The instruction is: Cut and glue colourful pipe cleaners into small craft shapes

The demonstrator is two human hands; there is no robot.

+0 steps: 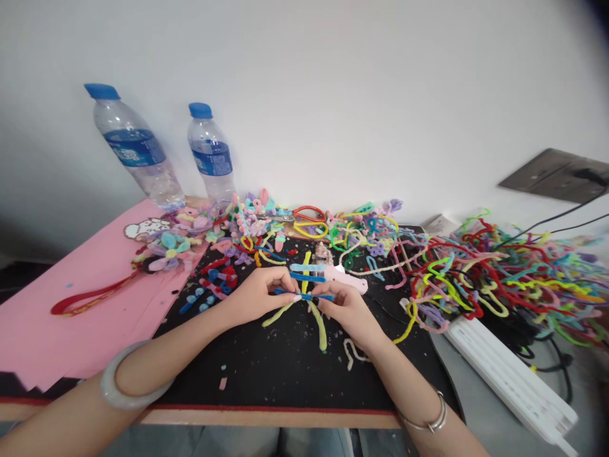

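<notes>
Just above the black mat, my left hand pinches one end of a short blue pipe cleaner. From the other side my right hand has its fingers closed on the same blue piece. It lies across yellow-green pipe cleaner strands that spread toward me below the fingers, while a yellow strand runs upward. A light blue pipe cleaner and a darker blue one lie crosswise just beyond. Fingers partly cover the crossing point. Close to my right hand rests a pale pink object, partly hidden.
Tangled colourful pipe cleaners pile up at right, beside a white power strip. Scissors with looped handles lie at the back. Two water bottles lean against the wall. Pink sheet covers the left; the black mat lies in front.
</notes>
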